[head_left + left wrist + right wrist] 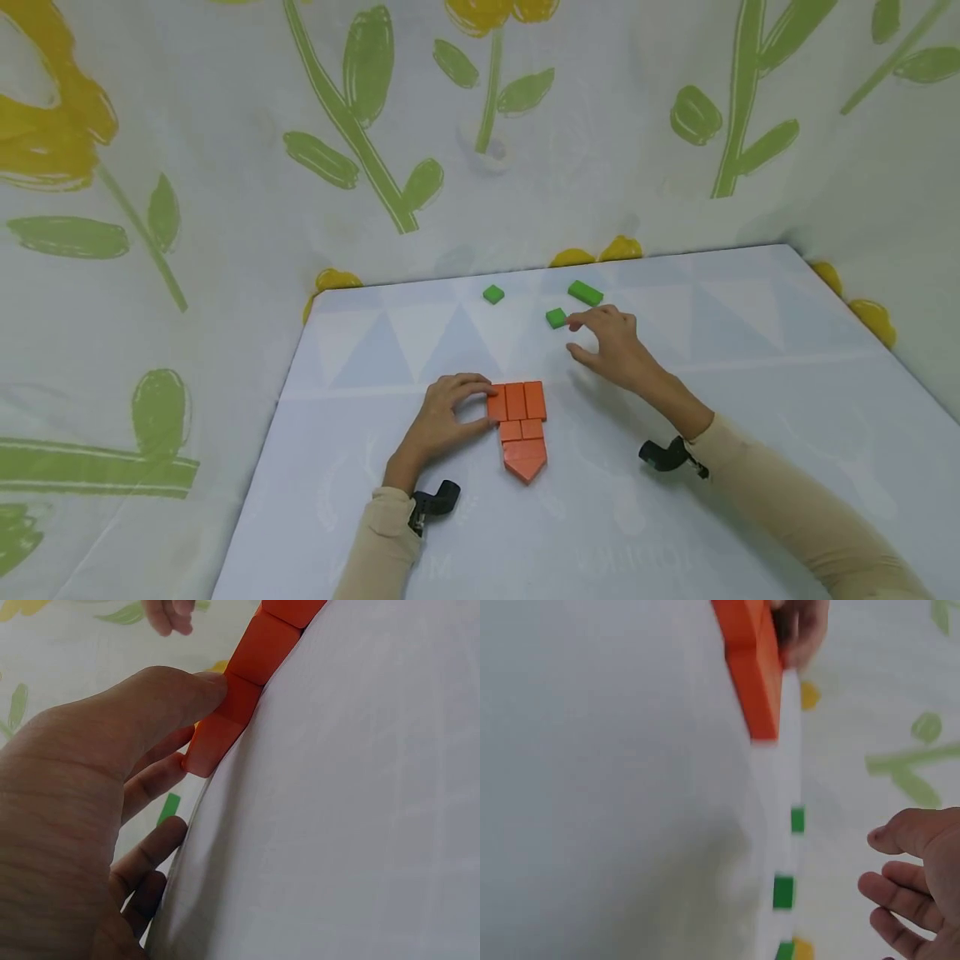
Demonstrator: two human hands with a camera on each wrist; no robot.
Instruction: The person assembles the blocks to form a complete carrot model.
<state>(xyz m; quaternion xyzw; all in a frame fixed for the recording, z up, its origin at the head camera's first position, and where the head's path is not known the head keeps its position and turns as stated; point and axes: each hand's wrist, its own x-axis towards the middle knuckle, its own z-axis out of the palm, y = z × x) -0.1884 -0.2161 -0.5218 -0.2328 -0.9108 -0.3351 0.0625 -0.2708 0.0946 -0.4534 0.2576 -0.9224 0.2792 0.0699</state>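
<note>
Several orange blocks (522, 427) lie flat on the white table (735, 333), fitted into a pointed shape. My left hand (486, 406) pinches the upper-left orange block (497, 404) between fingertips and thumb. The thumb (202, 686) presses on that block's edge (225, 720). My right hand (573, 337) hovers farther back with relaxed, spread fingers and holds nothing. Its fingertips are just right of a small green block (556, 317). In the right wrist view the right hand (907, 877) shows beside green blocks (783, 891).
Two more green blocks lie near the table's back edge, a small one (492, 293) and a longer one (585, 292). A floral curtain (375, 150) walls in the table at the back and on both sides. Black wrist cameras (663, 455) sit on both sleeves.
</note>
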